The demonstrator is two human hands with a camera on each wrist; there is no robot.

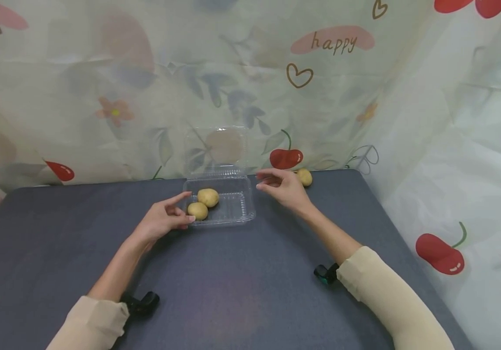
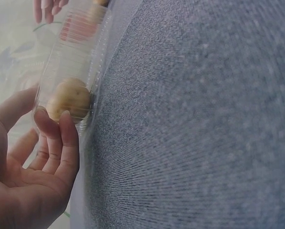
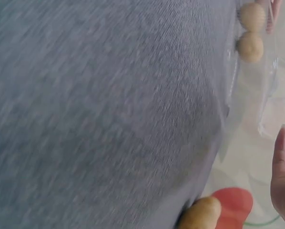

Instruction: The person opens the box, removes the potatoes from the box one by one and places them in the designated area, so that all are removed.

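A clear plastic clamshell container (image 1: 243, 204) stands on the table with its lid (image 1: 215, 150) raised at the back. Two potatoes, a rear one (image 1: 208, 198) and a front one (image 1: 197, 211), lie in its left part. My left hand (image 1: 165, 218) holds the container's left end, thumb and fingers spread along it; the left wrist view shows fingertips against the clear wall beside a potato (image 2: 71, 100). To the right of the container, my right hand (image 1: 283, 187) hovers with fingers extended, holding nothing. Beyond it lies another potato (image 1: 304, 177), partly hidden by the hand.
A dark grey cloth-covered table (image 1: 233, 282) spreads under both arms. Right behind its far edge hangs a printed curtain (image 1: 145, 97), and another pale sheet (image 1: 474, 160) hangs along the right side. Each wrist wears a black camera, such as the left one (image 1: 143, 304).
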